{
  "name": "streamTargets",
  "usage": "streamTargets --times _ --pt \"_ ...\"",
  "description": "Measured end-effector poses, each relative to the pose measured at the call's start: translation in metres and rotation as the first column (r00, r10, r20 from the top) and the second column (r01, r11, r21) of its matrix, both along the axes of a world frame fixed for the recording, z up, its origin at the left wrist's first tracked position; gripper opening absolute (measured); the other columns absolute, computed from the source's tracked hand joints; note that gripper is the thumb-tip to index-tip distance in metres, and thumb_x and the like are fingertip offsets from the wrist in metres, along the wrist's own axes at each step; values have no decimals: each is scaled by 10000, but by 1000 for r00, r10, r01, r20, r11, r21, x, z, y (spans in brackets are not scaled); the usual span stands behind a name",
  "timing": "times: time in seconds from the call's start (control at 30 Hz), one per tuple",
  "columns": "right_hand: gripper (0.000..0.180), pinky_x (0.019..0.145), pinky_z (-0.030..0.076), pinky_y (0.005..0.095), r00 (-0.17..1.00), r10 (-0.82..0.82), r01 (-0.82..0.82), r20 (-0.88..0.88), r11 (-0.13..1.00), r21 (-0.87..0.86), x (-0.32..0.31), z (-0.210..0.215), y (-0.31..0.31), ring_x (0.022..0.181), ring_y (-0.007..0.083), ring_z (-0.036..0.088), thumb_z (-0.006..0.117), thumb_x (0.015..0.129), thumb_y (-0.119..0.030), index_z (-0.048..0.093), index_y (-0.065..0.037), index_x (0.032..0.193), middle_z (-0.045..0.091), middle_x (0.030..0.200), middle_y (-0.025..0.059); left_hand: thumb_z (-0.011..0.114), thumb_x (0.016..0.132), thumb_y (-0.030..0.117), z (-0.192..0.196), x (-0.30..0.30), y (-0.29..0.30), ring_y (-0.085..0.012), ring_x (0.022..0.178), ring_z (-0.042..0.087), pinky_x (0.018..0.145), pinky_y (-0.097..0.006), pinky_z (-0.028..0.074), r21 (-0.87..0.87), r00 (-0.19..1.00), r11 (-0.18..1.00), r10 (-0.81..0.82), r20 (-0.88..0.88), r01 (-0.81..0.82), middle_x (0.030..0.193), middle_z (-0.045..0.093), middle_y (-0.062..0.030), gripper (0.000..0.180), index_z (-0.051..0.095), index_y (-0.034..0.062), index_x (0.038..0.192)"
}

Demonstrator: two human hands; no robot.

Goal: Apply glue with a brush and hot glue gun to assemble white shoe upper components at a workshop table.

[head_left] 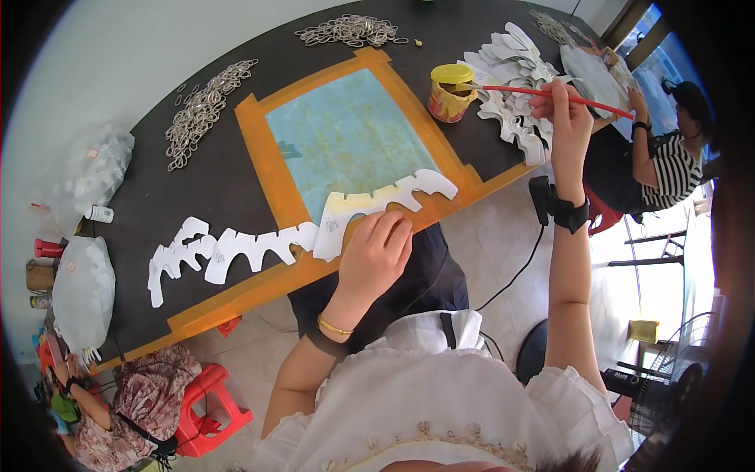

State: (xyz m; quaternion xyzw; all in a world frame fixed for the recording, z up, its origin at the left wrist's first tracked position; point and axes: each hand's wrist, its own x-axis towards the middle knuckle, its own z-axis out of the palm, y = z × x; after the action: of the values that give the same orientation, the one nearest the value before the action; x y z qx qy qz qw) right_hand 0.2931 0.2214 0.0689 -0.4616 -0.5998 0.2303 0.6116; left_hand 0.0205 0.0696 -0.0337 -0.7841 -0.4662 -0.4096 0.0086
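Note:
My right hand (pixel 568 118) grips a thin paintbrush (pixel 515 89) by its red handle. The brush's tip is at the mouth of a small can (pixel 448 106) smeared with yellowish glue-like stuff, a yellow lid (pixel 451 73) tilted at its top. Curled fingers of my left hand (pixel 376 256) hold the lower edge of a white notched cut-out (pixel 370 201), which has a yellowish smear along it. This piece lies over the near edge of a light blue sheet (pixel 354 130) bordered with orange-brown tape (pixel 259 145). More white notched cut-outs (pixel 255 250) lie in an overlapping row to the left.
Heaps of metal rings (pixel 206 110) lie on the dark table (pixel 259 39). A pile of white cut-outs (pixel 515 67) is right of the can. Clear plastic bags (pixel 82 271) stand at left. One person sits at far right (pixel 668 157), another at lower left (pixel 134 393) by a red stool (pixel 211 413).

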Motion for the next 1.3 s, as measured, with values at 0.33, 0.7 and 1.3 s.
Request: streamTargets --times 0.33,0.7,1.3 --pt "318 667 517 243 928 96 -174 -361 966 -192 40 -39 1 679 125 634 521 1001 -274 639 18 959 676 787 94 679 794 77 -3 0 0 -247 928 595 791 -344 509 12 999 1000 10 -46 -10 990 601 -75 161 636 36 944" --pt "242 907 515 320 404 274 -548 -873 836 9 44 -80 -8 986 195 620 517 993 -185 562 8 1133 630 1097 159 678 788 50 -1 1 2 -277 898 605 789 -365 509 -1 999 1000 12 -31 -12 981 608 -88 162 635 39 944" --pt "209 709 547 326 917 -236 -35 322 756 654 -4 9 -88 847 268 682 446 981 -9 604 39 1108 643 1085 237 674 784 53 -3 1 1 -275 891 603 777 -360 511 -6 998 999 43 -39 -43 1001 605 -81 195 628 59 973"
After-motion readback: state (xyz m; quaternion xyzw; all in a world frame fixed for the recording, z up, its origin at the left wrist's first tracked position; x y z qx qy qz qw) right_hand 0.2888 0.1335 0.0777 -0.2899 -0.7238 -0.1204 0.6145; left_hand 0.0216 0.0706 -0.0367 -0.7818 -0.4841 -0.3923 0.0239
